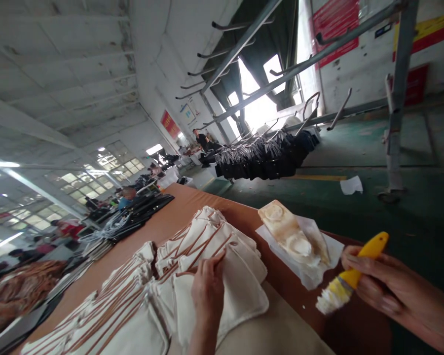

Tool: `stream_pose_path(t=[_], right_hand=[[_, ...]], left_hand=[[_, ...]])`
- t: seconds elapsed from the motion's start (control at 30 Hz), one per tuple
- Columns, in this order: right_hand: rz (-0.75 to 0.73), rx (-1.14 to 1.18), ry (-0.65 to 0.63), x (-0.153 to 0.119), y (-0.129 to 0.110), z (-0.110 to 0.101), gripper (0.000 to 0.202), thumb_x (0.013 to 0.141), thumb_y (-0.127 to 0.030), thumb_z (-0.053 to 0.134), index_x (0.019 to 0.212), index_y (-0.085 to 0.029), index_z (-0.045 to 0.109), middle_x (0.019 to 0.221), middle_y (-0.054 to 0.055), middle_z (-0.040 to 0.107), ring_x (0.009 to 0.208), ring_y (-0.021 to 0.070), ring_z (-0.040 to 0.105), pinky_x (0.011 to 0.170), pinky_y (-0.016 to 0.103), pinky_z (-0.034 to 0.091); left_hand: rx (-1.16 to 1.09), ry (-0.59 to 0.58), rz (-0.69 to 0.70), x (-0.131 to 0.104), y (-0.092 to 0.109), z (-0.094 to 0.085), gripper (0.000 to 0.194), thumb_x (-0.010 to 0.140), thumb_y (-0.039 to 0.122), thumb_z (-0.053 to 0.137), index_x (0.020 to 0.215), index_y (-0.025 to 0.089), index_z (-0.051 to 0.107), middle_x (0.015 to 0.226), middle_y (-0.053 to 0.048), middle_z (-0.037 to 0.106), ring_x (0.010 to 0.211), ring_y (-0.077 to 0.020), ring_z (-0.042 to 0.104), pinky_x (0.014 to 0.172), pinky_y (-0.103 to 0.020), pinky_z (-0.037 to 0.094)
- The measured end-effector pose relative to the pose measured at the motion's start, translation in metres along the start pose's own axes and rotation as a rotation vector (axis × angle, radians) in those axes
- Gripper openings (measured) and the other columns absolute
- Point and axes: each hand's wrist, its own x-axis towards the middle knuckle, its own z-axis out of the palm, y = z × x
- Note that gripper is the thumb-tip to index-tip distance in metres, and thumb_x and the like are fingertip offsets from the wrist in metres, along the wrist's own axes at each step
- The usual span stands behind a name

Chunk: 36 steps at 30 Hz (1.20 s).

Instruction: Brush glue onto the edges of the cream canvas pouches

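Right hand (388,283) grips a yellow-handled brush (373,246), bristles (333,297) thick with white paste, held over the near right part of the brown worktop (194,195). Left hand (209,291) is curled, fingertips seemingly pinching the upper edge of a cream piece (244,291), which lies at the near end of the overlapping cream pieces (187,241); brown strips run between those. Main risk looks like drips: the load is heavy and clumped, so a blob could fall on the worktop or, if the brush swings left, on the cream piece's face. A white fleck (304,307) already sits near the bristles. Too much paste would probably smear past the edge and onto the left hand's fingers, which could then mark other pieces. Since the pieces overlap closely, a loose pinch or a sideways tug may shift neighbours or let paste stick two together. The paste-coated holder (276,217) rests on a white sheet (335,242) near the worktop's far right edge; a knock from the right arm could push it off. Underside of the piece: can't see.
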Motion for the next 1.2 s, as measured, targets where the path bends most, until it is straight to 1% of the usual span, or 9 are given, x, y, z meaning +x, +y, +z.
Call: stream_pose_path(t=[0.17, 0.33, 0.4, 0.53, 0.63, 0.73, 0.83, 0.93, 1.2], right_hand=[[0.04, 0.162, -0.005, -0.008, -0.008, 0.005, 0.025, 0.072, -0.044, 0.078, 0.07, -0.023, 0.064, 0.042, -0.003, 0.033, 0.034, 0.007, 0.025, 0.038, 0.023, 0.018], [0.04, 0.121, -0.069, -0.025, -0.015, 0.013, 0.025, 0.074, -0.045, 0.076, 0.073, -0.024, 0.064, 0.043, -0.003, 0.033, 0.036, 0.0081, 0.024, 0.037, 0.024, 0.021], [0.029, 0.108, -0.075, -0.032, -0.019, 0.013, 0.026, 0.072, -0.047, 0.077, 0.075, -0.024, 0.065, 0.044, -0.003, 0.033, 0.037, 0.0087, 0.024, 0.037, 0.024, 0.02], [0.015, 0.147, -0.142, -0.035, -0.032, 0.01, 0.03, 0.075, -0.047, 0.075, 0.071, -0.021, 0.06, 0.045, -0.005, 0.034, 0.039, 0.0081, 0.023, 0.041, 0.023, 0.02], [-0.066, 0.123, -0.156, -0.021, -0.038, 0.003, 0.028, 0.079, -0.043, 0.075, 0.078, -0.021, 0.057, 0.047, -0.007, 0.035, 0.041, 0.0078, 0.024, 0.043, 0.022, 0.02], [-0.225, -0.083, -0.085, 0.006, -0.039, -0.006, 0.03, 0.082, -0.046, 0.072, 0.085, -0.019, 0.057, 0.052, -0.007, 0.038, 0.044, 0.0087, 0.026, 0.043, 0.022, 0.018], [-0.426, -0.449, -0.049, 0.037, -0.037, -0.012, 0.032, 0.089, -0.049, 0.061, 0.083, -0.018, 0.059, 0.058, -0.004, 0.043, 0.051, 0.0114, 0.036, 0.046, 0.024, 0.026], [-0.558, -0.714, -0.095, 0.064, -0.031, -0.009, 0.034, 0.092, -0.049, 0.054, 0.081, -0.018, 0.063, 0.071, 0.001, 0.056, 0.066, 0.0172, 0.051, 0.06, 0.028, 0.04], [-0.524, -0.861, -0.215, 0.106, -0.002, 0.01, 0.026, 0.085, -0.042, 0.058, 0.078, -0.019, 0.068, 0.073, 0.003, 0.066, 0.071, 0.0226, 0.061, 0.068, 0.031, 0.045]], left_hand=[[-0.075, 0.145, -0.089, -0.028, -0.009, -0.041, 0.022, 0.094, 0.04, 0.048, 0.091, 0.023, 0.061, 0.091, -0.003, 0.067, 0.088, -0.0196, 0.063, 0.078, -0.029, 0.049], [-0.142, 0.175, -0.134, -0.056, 0.01, -0.055, 0.017, 0.092, 0.036, 0.05, 0.086, 0.023, 0.06, 0.1, -0.006, 0.066, 0.095, -0.021, 0.063, 0.083, -0.033, 0.049], [-0.267, 0.068, -0.117, -0.062, 0.02, -0.059, 0.015, 0.09, 0.032, 0.052, 0.08, 0.023, 0.058, 0.119, -0.008, 0.062, 0.108, -0.0215, 0.06, 0.088, -0.033, 0.048], [-0.327, -0.343, -0.063, -0.057, 0.031, -0.064, 0.012, 0.079, 0.014, 0.05, 0.069, 0.021, 0.049, 0.134, -0.004, 0.057, 0.12, -0.0184, 0.055, 0.093, -0.026, 0.045], [-0.132, -0.541, 0.028, -0.042, 0.031, -0.054, 0.014, 0.077, 0.011, 0.043, 0.073, 0.022, 0.049, 0.099, -0.001, 0.069, 0.093, -0.0144, 0.064, 0.078, -0.022, 0.046], [-0.03, -0.568, 0.06, -0.024, 0.032, -0.032, 0.014, 0.081, 0.014, 0.041, 0.078, 0.022, 0.052, 0.078, 0.0, 0.064, 0.076, -0.0163, 0.062, 0.068, -0.025, 0.043], [0.063, -0.573, 0.085, -0.008, 0.036, -0.006, 0.012, 0.086, 0.02, 0.043, 0.085, 0.021, 0.055, 0.088, -0.004, 0.065, 0.085, -0.0206, 0.063, 0.073, -0.029, 0.043], [0.112, -0.62, 0.135, 0.003, 0.04, 0.019, 0.012, 0.087, 0.022, 0.046, 0.09, 0.021, 0.058, 0.094, -0.005, 0.066, 0.09, -0.0224, 0.064, 0.077, -0.031, 0.044], [0.129, -0.69, 0.189, 0.018, 0.046, 0.054, 0.018, 0.078, 0.024, 0.056, 0.094, 0.024, 0.063, 0.103, -0.006, 0.065, 0.101, -0.0249, 0.061, 0.085, -0.034, 0.044]])
